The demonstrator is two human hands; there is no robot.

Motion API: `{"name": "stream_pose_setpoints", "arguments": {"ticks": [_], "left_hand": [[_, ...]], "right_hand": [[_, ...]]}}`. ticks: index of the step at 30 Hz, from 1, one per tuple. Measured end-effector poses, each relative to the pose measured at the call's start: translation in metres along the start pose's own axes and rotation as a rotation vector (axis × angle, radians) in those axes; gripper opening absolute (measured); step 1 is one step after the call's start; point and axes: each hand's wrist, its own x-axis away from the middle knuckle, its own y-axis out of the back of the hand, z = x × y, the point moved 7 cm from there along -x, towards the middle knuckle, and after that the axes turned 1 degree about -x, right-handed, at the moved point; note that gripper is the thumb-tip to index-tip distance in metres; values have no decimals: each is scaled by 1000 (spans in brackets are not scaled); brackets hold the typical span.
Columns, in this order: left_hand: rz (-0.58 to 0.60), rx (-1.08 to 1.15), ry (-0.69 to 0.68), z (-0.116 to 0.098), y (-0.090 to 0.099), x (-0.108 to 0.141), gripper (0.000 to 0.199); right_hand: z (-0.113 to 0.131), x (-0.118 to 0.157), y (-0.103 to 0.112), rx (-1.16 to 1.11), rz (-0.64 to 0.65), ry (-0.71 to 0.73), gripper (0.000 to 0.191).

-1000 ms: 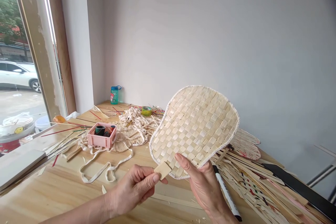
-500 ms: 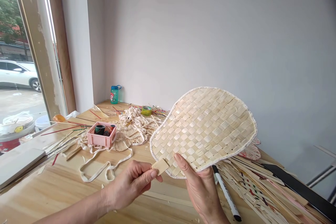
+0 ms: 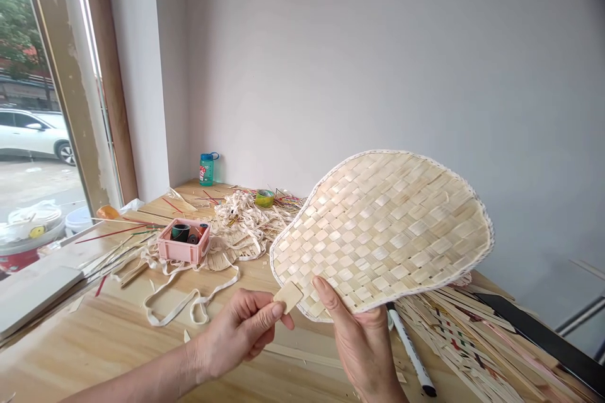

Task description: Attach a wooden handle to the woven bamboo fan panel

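Note:
A woven hand fan (image 3: pixel 387 227) of pale flat strips, edged with a white stitched band, is held up above the table. My right hand (image 3: pixel 362 340) grips its lower edge, thumb on the front face and the other fingers mostly hidden behind. At the fan's narrow end, my left hand (image 3: pixel 243 330) pinches a small flat, pale wood-like piece (image 3: pixel 289 295) between thumb and fingers. The rounded tip of this piece overlaps the front of the fan; its other end is hidden in my hand.
On the wooden table (image 3: pixel 118 346) a pink basket (image 3: pixel 182 250) holds thread spools. White tape (image 3: pixel 165 318) trails near it. A turquoise bottle (image 3: pixel 207 170) and a tape roll (image 3: pixel 264 198) stand farther back. A marker (image 3: pixel 412 352) and woven strips (image 3: pixel 454 334) lie at right.
The fan's broad end has swung to the right and slightly toward me, appearing larger. Both hands keep their holds, nearly in place.

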Motion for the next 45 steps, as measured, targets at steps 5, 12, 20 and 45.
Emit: {"name": "stream_pose_setpoints", "arguments": {"ticks": [5,12,20,45], "left_hand": [[-115,-438,-208,-26,6,8,51],[-189,-700,-379,-40,-2,20,41],[-251,-880,-649,-52,-13,33,22],[-150,-610,-98,-13,4,9,56]], "right_hand": [[-4,-1,-1,-62,37,-55,51],[-23,-5,1,-362,209,-274,37],[-25,-2,10,-219,271,-370,32],[3,-16,21,200,220,-189,54]]}}
